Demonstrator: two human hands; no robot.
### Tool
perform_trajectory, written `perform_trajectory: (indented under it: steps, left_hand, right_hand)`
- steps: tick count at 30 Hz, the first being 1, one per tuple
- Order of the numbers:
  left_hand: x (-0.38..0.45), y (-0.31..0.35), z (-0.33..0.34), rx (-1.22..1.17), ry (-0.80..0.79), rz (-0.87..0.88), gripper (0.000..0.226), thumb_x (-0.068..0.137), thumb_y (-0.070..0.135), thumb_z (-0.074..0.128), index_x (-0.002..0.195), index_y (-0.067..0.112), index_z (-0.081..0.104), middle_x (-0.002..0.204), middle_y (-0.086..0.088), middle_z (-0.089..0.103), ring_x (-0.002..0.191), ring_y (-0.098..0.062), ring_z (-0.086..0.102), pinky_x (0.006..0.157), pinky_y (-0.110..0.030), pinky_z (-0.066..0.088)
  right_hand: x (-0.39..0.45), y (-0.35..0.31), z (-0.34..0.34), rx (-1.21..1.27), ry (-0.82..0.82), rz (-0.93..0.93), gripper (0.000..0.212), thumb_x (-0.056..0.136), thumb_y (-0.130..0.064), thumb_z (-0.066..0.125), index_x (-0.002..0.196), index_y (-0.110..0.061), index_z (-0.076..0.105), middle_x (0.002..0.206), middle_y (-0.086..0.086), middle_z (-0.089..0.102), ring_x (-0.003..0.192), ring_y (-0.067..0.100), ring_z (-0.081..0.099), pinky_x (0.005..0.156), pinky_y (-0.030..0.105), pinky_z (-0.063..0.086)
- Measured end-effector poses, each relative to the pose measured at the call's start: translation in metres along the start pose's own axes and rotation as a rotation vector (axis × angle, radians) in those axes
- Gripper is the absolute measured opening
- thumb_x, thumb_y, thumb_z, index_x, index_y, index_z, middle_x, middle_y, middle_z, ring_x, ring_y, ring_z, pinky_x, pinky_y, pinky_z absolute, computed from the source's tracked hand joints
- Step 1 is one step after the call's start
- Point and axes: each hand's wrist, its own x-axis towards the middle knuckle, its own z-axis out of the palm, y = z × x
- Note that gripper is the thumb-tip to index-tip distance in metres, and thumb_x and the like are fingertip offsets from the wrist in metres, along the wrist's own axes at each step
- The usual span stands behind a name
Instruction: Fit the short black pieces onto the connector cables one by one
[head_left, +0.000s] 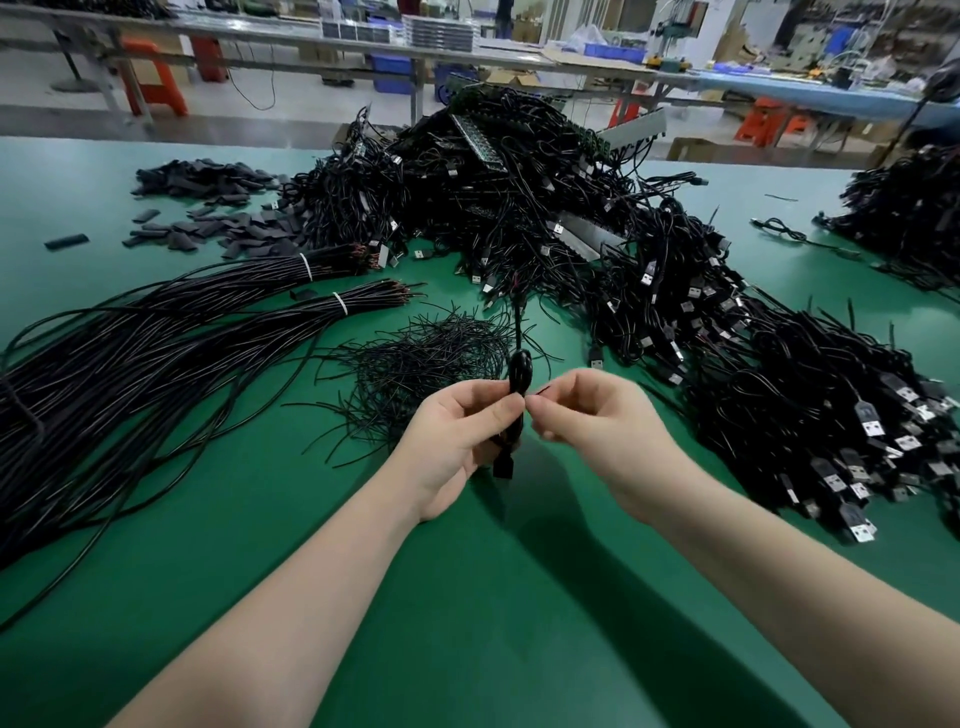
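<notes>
**Ana:** Green matting (467, 597) covers the whole bench, with more benches and orange stools blurred behind. What takes up most of it?

**Ben:** That black heap of connector cables (519, 197) in the middle, spilling down the right side with the metal plugs showing. On the left lie two tied bundles of long wire (171, 322), and behind them the flat black sleeves (208, 208), scattered in a loose heap. Everything seems laid within arm's reach, stock ahead and to the sides.

**Ana:** And the thin tangle (431, 348) just beyond the hands?

**Ben:** Fine black strands; I cannot tell what they are for.

**Ana:** So the hands?

**Ben:** The left hand (457, 436) grips one cable (511, 415), fingers curled round it, the plug hanging below the palm. A short black piece (519, 371) stands up above the fingers, its mouth rounded open. The right hand (587, 415) pinches something small and dark at its fingertips, touching the left, probably steadying the cable end for threading.
</notes>
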Motion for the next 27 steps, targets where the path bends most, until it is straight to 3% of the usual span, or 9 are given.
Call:
perform_trajectory:
  steps: [3, 5, 7, 10, 11, 13, 21, 25, 27]
  left_hand:
    - [-0.002, 0.006, 0.001, 0.009, -0.034, -0.050, 0.008, 0.073, 0.024, 0.068, 0.070, 0.020, 0.074, 0.060, 0.003, 0.061, 0.052, -0.008, 0.055, 0.048, -0.019, 0.046]
    - [-0.003, 0.008, -0.001, 0.005, -0.035, -0.069, 0.014, 0.075, 0.027, 0.066, 0.063, 0.023, 0.073, 0.056, 0.003, 0.057, 0.047, -0.007, 0.052, 0.041, -0.017, 0.040]
    - [-0.003, 0.009, -0.001, -0.042, 0.002, -0.076, 0.008, 0.073, 0.026, 0.068, 0.069, 0.021, 0.072, 0.058, 0.002, 0.057, 0.049, -0.008, 0.052, 0.041, -0.017, 0.040]
    - [0.001, 0.006, -0.004, -0.145, 0.049, -0.051, 0.017, 0.070, 0.021, 0.071, 0.086, 0.015, 0.068, 0.069, 0.002, 0.066, 0.061, -0.010, 0.059, 0.061, -0.022, 0.051]
    - [0.002, 0.004, -0.005, -0.152, 0.053, -0.043, 0.020, 0.070, 0.020, 0.071, 0.088, 0.015, 0.068, 0.075, 0.001, 0.070, 0.068, -0.011, 0.062, 0.072, -0.027, 0.051]
    - [0.003, 0.003, -0.005, -0.123, 0.037, -0.037, 0.023, 0.070, 0.019, 0.072, 0.092, 0.014, 0.068, 0.087, -0.003, 0.072, 0.081, -0.017, 0.066, 0.086, -0.034, 0.049]
    - [0.001, 0.002, -0.002, -0.068, -0.008, 0.017, 0.011, 0.068, 0.019, 0.072, 0.074, 0.025, 0.079, 0.085, 0.004, 0.074, 0.080, -0.009, 0.067, 0.083, -0.026, 0.051]
    - [0.000, 0.001, -0.002, -0.043, -0.033, 0.040, 0.012, 0.070, 0.018, 0.071, 0.079, 0.021, 0.079, 0.087, 0.000, 0.074, 0.081, -0.013, 0.067, 0.080, -0.026, 0.053]
    - [0.000, 0.002, -0.001, -0.032, -0.032, 0.036, 0.011, 0.071, 0.017, 0.071, 0.078, 0.020, 0.079, 0.083, 0.000, 0.073, 0.077, -0.012, 0.066, 0.074, -0.024, 0.053]
  right_hand:
    - [0.010, 0.004, -0.011, -0.956, 0.005, -0.954, 0.012, 0.085, 0.007, 0.059, 0.077, -0.001, 0.065, 0.075, 0.009, 0.064, 0.070, 0.026, 0.060, 0.067, 0.038, 0.053]
    - [0.018, 0.004, -0.016, -1.206, -0.067, -1.228, 0.017, 0.086, 0.008, 0.053, 0.078, 0.001, 0.066, 0.079, 0.013, 0.065, 0.071, 0.031, 0.062, 0.064, 0.039, 0.054]
    - [0.018, 0.004, -0.011, -1.052, -0.005, -1.039, 0.012, 0.087, 0.004, 0.060, 0.087, -0.001, 0.071, 0.083, 0.009, 0.068, 0.075, 0.029, 0.065, 0.067, 0.037, 0.055]
    - [0.009, -0.004, 0.006, -0.290, 0.035, -0.163, 0.015, 0.090, -0.014, 0.066, 0.103, -0.008, 0.071, 0.084, -0.002, 0.071, 0.073, 0.015, 0.067, 0.070, 0.028, 0.056]
    - [0.006, -0.006, 0.008, -0.015, -0.007, 0.105, 0.016, 0.091, -0.020, 0.066, 0.101, -0.008, 0.071, 0.080, -0.002, 0.071, 0.067, 0.012, 0.066, 0.064, 0.025, 0.055]
    - [0.005, -0.006, 0.008, 0.215, -0.047, 0.331, 0.020, 0.088, -0.028, 0.068, 0.083, -0.009, 0.070, 0.071, 0.001, 0.069, 0.059, 0.011, 0.063, 0.056, 0.021, 0.053]
    - [0.000, -0.011, 0.008, 0.214, 0.037, 0.299, 0.017, 0.084, -0.019, 0.074, 0.074, -0.006, 0.068, 0.063, 0.001, 0.066, 0.061, 0.013, 0.060, 0.060, 0.021, 0.055]
    - [-0.004, -0.009, 0.014, 0.373, 0.082, 0.325, 0.013, 0.086, -0.012, 0.070, 0.076, -0.004, 0.069, 0.063, 0.003, 0.064, 0.060, 0.013, 0.059, 0.064, 0.023, 0.056]
    - [-0.005, -0.004, 0.018, 0.206, 0.129, 0.183, 0.015, 0.087, -0.011, 0.069, 0.072, -0.007, 0.068, 0.061, 0.002, 0.061, 0.061, 0.013, 0.057, 0.070, 0.030, 0.054]
